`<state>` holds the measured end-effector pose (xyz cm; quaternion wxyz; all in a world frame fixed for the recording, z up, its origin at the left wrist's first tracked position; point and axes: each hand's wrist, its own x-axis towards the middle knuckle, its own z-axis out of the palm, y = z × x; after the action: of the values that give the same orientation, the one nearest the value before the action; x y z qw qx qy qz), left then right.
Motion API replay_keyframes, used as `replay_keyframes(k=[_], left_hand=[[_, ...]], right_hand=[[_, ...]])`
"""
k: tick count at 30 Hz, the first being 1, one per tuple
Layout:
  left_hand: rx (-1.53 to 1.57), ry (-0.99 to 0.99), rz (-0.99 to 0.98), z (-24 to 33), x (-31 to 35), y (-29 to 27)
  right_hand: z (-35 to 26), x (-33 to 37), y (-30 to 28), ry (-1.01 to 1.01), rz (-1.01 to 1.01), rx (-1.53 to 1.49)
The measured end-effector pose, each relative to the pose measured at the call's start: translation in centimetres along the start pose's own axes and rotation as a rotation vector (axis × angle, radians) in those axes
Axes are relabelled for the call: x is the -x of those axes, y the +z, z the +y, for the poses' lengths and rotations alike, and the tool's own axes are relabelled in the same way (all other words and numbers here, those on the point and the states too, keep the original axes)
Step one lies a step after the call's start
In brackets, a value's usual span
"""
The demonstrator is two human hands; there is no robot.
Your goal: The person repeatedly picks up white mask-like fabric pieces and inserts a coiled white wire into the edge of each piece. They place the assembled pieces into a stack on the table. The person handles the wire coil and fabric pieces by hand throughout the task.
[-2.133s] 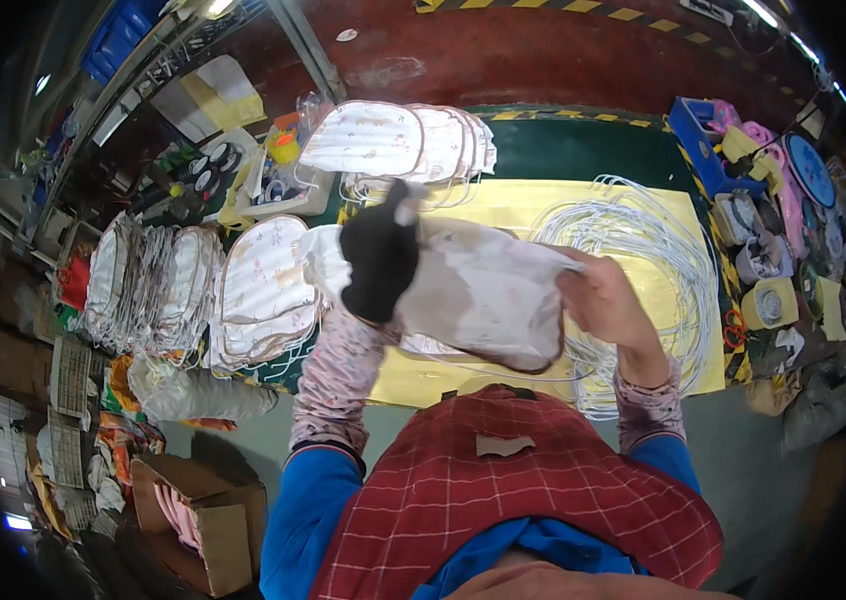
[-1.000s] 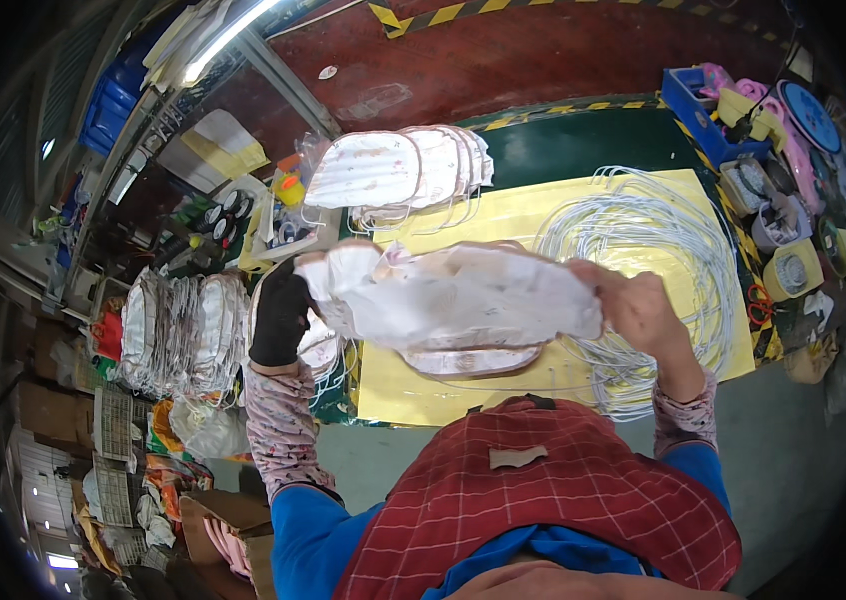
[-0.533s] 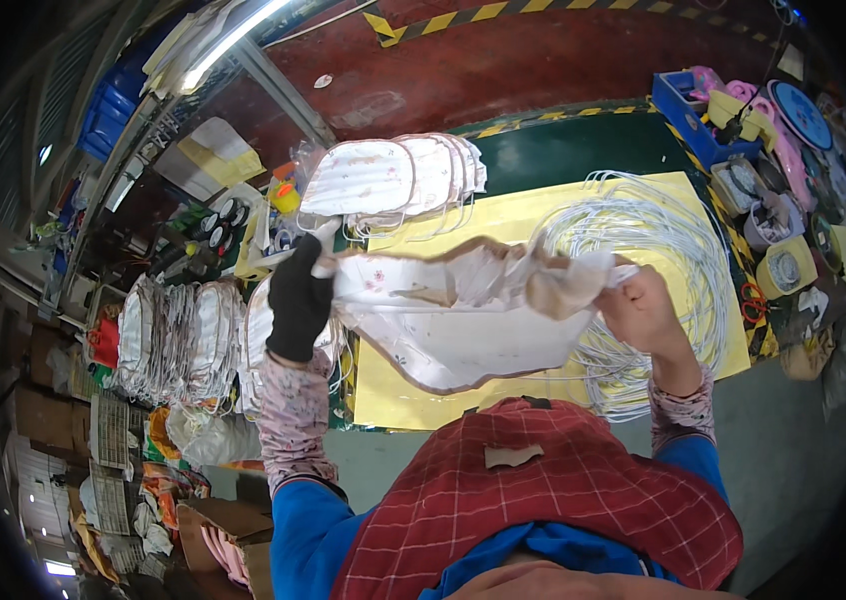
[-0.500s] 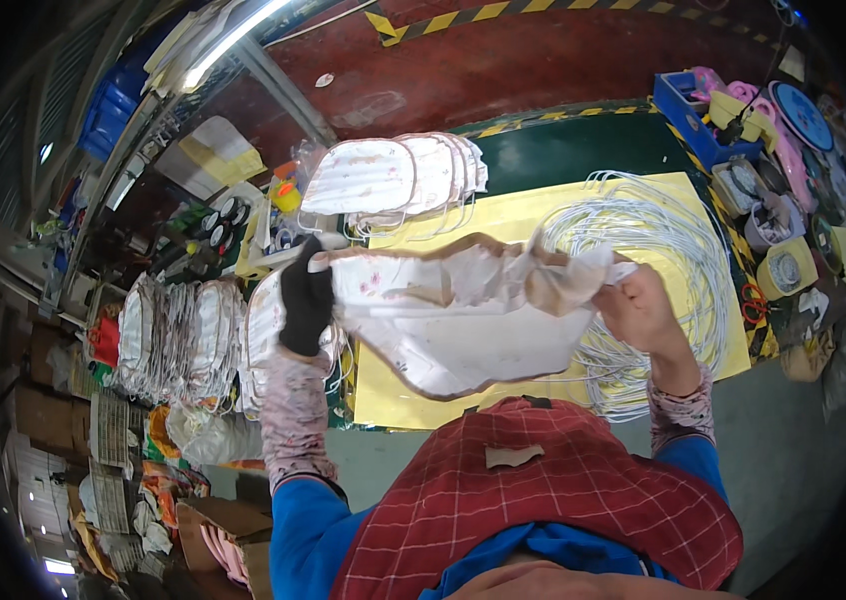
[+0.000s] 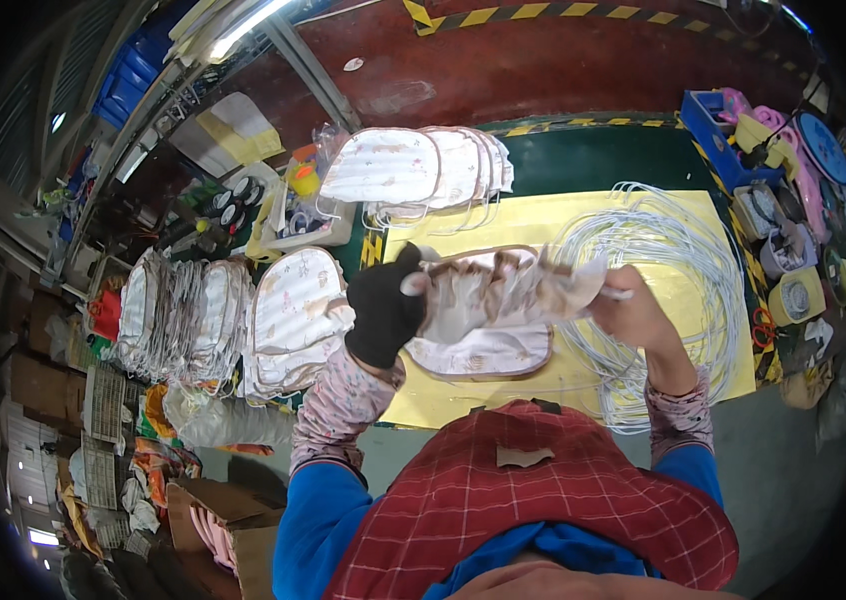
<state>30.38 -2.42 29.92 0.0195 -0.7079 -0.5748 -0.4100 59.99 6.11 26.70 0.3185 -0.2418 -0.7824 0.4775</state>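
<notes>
Gripping a bunched printed fabric cover (image 5: 503, 290) above the yellow bench (image 5: 463, 225), the gloved left hand (image 5: 383, 312) at nine o'clock and bare right hand (image 5: 633, 312) at three o'clock are closed on its ends.

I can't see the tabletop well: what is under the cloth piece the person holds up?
Under the cloth piece lies another brown-edged cloth on the yellow sheet. Its upper part is covered.

Matt printed cloth cover (image 5: 503, 300)

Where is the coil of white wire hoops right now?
In the head view, the coil of white wire hoops lies on the yellow mat, right of centre, behind the right hand.
</notes>
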Motion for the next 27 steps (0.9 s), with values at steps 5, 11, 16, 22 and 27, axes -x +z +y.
replay_keyframes(k=[5, 11, 16, 22, 27], left_hand=[[0.018, 0.116, -0.104, 1.1, 0.1, 0.0], [-0.274, 0.333, -0.243, -10.4, 0.5, -8.9], [0.263, 0.128, -0.629, -11.4, 4.0, -6.6], [0.369, -0.250, 0.149, -15.6, 6.9, -4.4], [0.493, -0.651, 0.490, -23.3, 10.9, 3.9]], right_hand=[[-1.1, -1.9, 3.6, -0.201, -0.059, -0.056], [-1.6, -2.3, 1.1, -0.018, 0.099, -0.167], [-1.0, -6.7, 4.0, 0.116, -0.002, -0.079], [8.7, -6.9, 4.8, 0.318, 0.481, -0.234], [17.1, -1.1, 10.5, 0.594, 0.489, -0.711]])
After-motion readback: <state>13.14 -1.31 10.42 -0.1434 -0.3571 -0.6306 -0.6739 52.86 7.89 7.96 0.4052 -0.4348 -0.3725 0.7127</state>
